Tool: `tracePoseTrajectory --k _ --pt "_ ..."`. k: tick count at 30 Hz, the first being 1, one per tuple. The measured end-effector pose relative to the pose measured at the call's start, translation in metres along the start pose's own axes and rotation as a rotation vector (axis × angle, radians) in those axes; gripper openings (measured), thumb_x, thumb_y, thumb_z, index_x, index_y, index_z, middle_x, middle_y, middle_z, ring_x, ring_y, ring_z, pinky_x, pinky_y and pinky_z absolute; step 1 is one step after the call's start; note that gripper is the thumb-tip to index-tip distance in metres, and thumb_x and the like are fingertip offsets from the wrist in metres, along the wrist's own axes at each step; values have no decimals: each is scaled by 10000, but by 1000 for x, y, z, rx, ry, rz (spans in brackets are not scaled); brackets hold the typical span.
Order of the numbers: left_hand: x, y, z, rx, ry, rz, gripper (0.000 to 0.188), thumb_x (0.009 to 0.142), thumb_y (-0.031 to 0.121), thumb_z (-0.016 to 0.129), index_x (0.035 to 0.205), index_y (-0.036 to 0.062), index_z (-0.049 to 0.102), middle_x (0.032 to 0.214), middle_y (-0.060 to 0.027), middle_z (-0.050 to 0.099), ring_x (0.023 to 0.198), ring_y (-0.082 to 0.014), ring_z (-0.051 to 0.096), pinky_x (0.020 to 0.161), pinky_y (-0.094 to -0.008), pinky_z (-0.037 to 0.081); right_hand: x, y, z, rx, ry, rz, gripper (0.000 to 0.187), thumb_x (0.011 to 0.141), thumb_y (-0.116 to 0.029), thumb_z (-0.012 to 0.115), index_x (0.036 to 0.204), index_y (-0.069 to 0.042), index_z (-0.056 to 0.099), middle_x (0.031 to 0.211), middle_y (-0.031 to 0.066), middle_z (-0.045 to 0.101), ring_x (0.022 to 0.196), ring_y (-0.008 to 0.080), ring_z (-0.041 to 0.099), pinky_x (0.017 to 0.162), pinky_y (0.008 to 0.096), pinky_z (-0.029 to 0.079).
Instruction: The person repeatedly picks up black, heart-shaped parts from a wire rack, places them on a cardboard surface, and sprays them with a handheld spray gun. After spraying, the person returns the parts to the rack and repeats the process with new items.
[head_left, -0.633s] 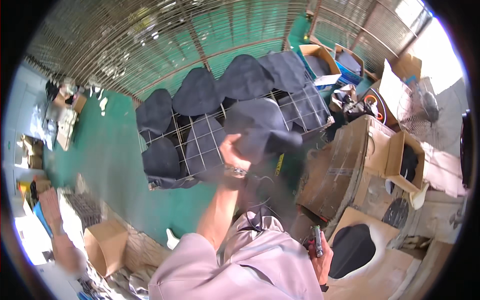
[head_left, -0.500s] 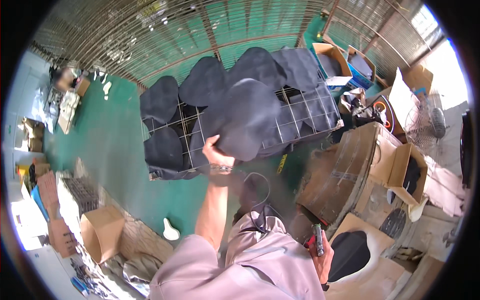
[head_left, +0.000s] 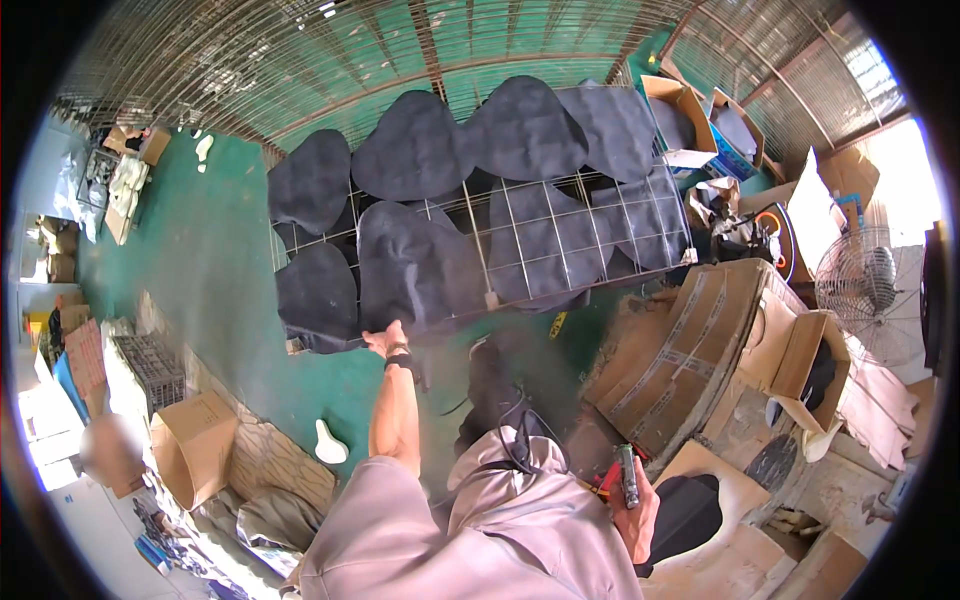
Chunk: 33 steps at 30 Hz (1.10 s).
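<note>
At the near edge of a wire rack (head_left: 484,258), my left hand (head_left: 385,340) has its fingers closed at the lower rim of a black, rounded, saddle-shaped sheet (head_left: 410,262). That sheet lies on the rack's wires. Similar black pieces sit around it: one to its left (head_left: 318,295), and a row behind it, including a wide heart-shaped one (head_left: 412,147). Low on the right, my right hand (head_left: 633,515) is wrapped round a small hand tool (head_left: 629,474) with a dark, shiny cylindrical end and red parts beside it. The exact kind of tool is unclear.
Right of me stands a big taped cardboard box (head_left: 672,345), with a black piece (head_left: 688,515) near my right hand. A floor fan (head_left: 860,275) is farther right. An open carton (head_left: 195,445) stands at left; a white saddle-shaped piece (head_left: 331,442) lies on the green floor.
The black sheet in my left hand has come down and to the left, from above the rack onto its wires. My left hand moved with it. My right hand still holds the tool.
</note>
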<state>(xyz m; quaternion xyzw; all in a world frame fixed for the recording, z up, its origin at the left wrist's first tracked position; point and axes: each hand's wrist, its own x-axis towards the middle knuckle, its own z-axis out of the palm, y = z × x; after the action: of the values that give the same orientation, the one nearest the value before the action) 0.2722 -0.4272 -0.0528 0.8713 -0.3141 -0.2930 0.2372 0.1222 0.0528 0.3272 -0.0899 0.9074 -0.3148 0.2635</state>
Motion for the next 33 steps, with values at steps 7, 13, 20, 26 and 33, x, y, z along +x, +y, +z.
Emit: tracePoseTrajectory --k 7,13,20,26,33 --pt "-28 13 -36 633 -74 834 560 772 162 764 1296 234 577 1206 -64 654 1125 -302 607 937 -506 454 -8 8 5 81 46 100 551 853 -60 643 1384 28 525 1042 206 665 893 302 646 809 369 520" --pt "-14 39 -12 714 -208 307 565 939 461 574 1421 187 465 1364 -138 598 1241 -329 580 1004 -563 421 -28 6 1 108 103 191 557 858 -84 641 1381 51 507 1093 270 662 958 389 678 846 410 530" --pt "-33 31 -16 655 233 923 435 777 113 699 1193 194 599 1260 -37 539 1162 -266 552 878 -467 461 -47 21 5 142 279 253 511 867 -78 614 1353 51 525 939 261 641 826 412 641 748 448 512" --pt "-35 44 -9 875 -182 898 328 776 69 638 1086 176 622 1186 -71 651 1103 -300 628 914 -444 444 -59 28 21 149 454 267 488 843 -25 603 1324 43 559 931 241 656 802 369 658 736 399 528" --pt "-9 49 46 940 126 555 240 861 192 555 1046 55 622 1014 -155 707 973 -361 681 850 -480 532 -61 11 32 204 564 372 461 846 -22 621 1299 54 578 1041 264 673 901 378 685 790 382 537"
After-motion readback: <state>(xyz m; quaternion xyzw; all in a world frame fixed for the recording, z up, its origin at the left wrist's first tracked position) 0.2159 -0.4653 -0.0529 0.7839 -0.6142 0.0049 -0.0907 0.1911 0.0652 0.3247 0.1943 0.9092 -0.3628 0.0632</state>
